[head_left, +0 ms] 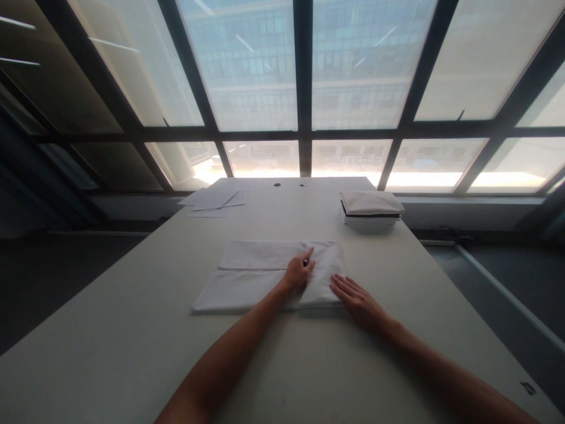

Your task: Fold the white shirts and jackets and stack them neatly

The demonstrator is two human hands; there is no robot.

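Note:
A white cloth (251, 288), folded into a wide rectangle, lies flat on the white table in front of me. Its right end is folded over as a flap (324, 265) with a slanting edge and a few creases. My left hand (300, 270) rests on the cloth by that flap, index finger and thumb apart; its other fingers are partly hidden. Flat on the right end of the cloth lies my right hand (355, 297), with its fingers stretched out. Whether the cloth is a garment or a plain sheet, I cannot tell.
A stack of folded cloths (371, 211), pale with one dark layer, stands at the table's far right. Several loose white sheets (216, 198) lie at the far left. The white table (132, 341) reaches toward large windows, with small dark round spots (277, 185) near its far end.

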